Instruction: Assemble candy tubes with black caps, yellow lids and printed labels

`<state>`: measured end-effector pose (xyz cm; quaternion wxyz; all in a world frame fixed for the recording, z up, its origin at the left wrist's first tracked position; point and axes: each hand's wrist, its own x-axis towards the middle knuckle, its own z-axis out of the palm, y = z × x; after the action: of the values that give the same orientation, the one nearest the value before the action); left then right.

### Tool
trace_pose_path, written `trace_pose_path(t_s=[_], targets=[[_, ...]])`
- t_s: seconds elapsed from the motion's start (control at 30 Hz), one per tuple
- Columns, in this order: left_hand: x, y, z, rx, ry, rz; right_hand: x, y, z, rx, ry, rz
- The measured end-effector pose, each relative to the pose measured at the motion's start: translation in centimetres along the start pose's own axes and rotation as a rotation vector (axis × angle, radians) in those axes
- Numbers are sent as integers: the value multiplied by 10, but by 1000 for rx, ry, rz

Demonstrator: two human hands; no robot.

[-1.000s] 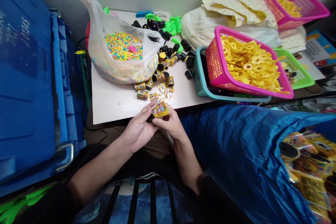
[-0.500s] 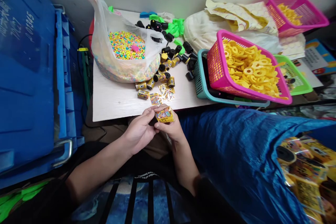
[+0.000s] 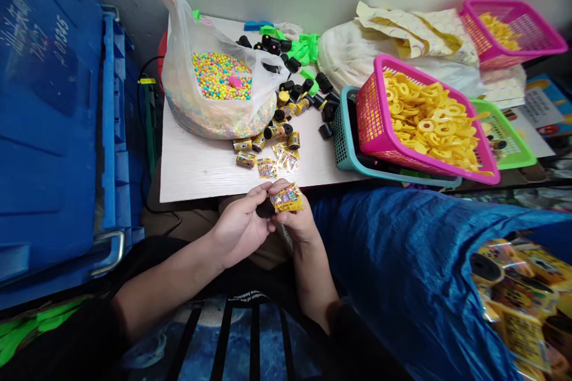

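My hands are together just past the front edge of the white table (image 3: 201, 172). My right hand (image 3: 297, 220) pinches a shiny yellow printed foil wrapper (image 3: 286, 197). My left hand (image 3: 239, 226) holds a small black tube (image 3: 266, 208) against it, with its fingers partly hiding the tube. On the table nearby lie several wrapped yellow tubes (image 3: 274, 132), flat foil wrappers (image 3: 267, 168) and loose black tubes (image 3: 326, 113).
A plastic bag of coloured beads (image 3: 218, 107) stands at the table's back left. Pink baskets of yellow rings (image 3: 429, 119) sit on teal and green baskets to the right. A blue crate (image 3: 49, 119) stands at left, and a blue bag of wrapped tubes (image 3: 424, 274) at right.
The yellow wrapper has turned between my fingers and sits a little further right. The whole scene has shifted slightly with my head.
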<state>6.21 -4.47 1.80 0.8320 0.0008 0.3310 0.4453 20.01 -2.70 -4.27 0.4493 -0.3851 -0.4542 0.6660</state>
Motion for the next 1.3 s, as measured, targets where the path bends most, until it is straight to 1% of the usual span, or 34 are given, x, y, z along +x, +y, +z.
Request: trace_pose_path(t_s=[0.1,0.2,0.33,0.43,0.5,0.57,0.73,0.83,0.9,0.97,1.03,1.13,1.2,1.3], targets=[[-1,-1,0,-78,-44,-37,1,-3,3,-121,4,-88],[-3,-2,0,-127,-65,-43,0,-4,6,-149,-32,-93],[-6,-2,3,-132,-55,-36,-1,-1,7,-116,-52,-161],[-5,0,7,-69,-66,-51,-1,2,6,-44,-35,-210],[-4,1,9,-9,-97,-42,-2,3,5,10,-12,-201],[-3,0,9,40,-117,-1,-2,3,3,53,22,-186],[-2,-7,2,162,-71,137,-8,2,2,100,132,-197],[-2,-10,-3,238,-91,215,-14,5,6,173,167,-187],[-2,-12,-5,254,-96,232,-16,8,8,216,175,-201],[-2,-12,-6,269,-90,231,-14,8,8,208,165,-225],[-3,-12,-6,299,-101,220,-11,7,6,130,142,-267],[-5,-13,-7,351,-164,227,-7,4,3,14,94,-316],[-6,-13,-7,349,-196,239,-6,2,3,-24,61,-308],[-7,-13,-8,306,-212,232,-7,2,6,-72,22,-301]])
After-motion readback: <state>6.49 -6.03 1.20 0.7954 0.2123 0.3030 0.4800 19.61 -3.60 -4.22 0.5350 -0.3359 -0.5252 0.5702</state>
